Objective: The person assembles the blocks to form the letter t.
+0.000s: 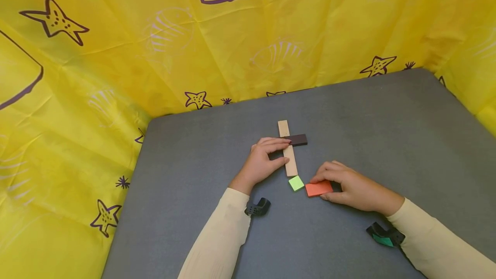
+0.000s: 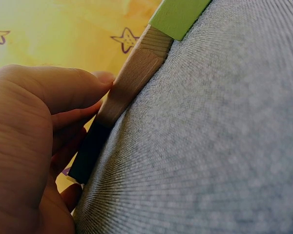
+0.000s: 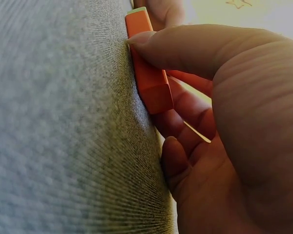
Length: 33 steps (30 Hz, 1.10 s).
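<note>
My right hand [image 1: 354,188] pinches an orange rectangular block [image 1: 319,188] between thumb and fingers, low at the cloth. The near left corner of that block is right beside a small lime green square block [image 1: 296,183], set at a slant. Above the green block a light wooden block [image 1: 290,161] lies flat, and a dark brown block [image 1: 297,140] crosses its upper end. Another piece of light wood [image 1: 283,128] shows beyond the brown one. With fairly straight fingers, my left hand [image 1: 263,160] touches the brown block, its thumb against the light wooden block [image 2: 129,83].
A grey cloth-covered tabletop [image 1: 201,184] lies under everything. Yellow fabric [image 1: 232,46] printed with starfish hangs along its back and sides. Dark wrist straps [image 1: 257,207] sit on both forearms.
</note>
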### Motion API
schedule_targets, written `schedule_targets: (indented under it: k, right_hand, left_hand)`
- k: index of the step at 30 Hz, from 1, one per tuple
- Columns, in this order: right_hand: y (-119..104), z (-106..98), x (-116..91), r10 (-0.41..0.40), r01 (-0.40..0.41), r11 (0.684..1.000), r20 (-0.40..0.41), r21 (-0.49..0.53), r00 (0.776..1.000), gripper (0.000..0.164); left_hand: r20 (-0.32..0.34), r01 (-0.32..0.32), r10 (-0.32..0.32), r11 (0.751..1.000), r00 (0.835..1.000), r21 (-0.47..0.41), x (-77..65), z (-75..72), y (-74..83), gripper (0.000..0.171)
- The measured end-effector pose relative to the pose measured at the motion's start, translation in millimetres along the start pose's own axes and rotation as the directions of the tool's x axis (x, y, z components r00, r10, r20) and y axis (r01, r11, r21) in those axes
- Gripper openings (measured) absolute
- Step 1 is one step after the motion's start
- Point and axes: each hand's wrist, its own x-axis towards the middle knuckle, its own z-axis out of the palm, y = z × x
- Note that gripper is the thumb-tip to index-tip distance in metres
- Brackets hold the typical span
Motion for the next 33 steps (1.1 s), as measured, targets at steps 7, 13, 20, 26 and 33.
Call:
schedule_targets:
  k: [7,13,20,26,33]
  right_hand:
    - [-1.9,-0.5,-0.3,0.014,-0.014,1.0,0.008,0.015,1.0,0.041]
    - [-2.4,-0.2,0.2,0.012,-0.012,1.0,0.007,0.02,1.0,0.04]
    - [-0.9,0.0,0.3,0.008,-0.008,0.999,-0.005,0.037,1.0,0.039]
    - [3.1,-0.7,0.5,-0.009,0.017,0.992,-0.065,0.128,0.998,0.037]
    - [7.3,-7.5,-1.9,0.05,-0.027,0.99,-0.167,0.139,0.985,0.037]
  left_hand:
    - [-0.012,-0.012,0.012,1.0,1.0,0.01,0.3,0.6,-0.1,0.043]
    - [-0.009,-0.009,0.009,1.0,1.0,0.01,0.1,0.0,-0.2,0.042]
    - [-0.006,-0.015,0.015,1.0,1.0,0.016,-0.2,0.4,-0.9,0.042]
    - [0.0,-0.03,0.03,0.999,1.0,0.025,-1.2,0.4,-1.3,0.042]
    - [-0.043,-0.092,0.092,0.996,0.995,0.002,-2.6,1.2,-3.4,0.041]
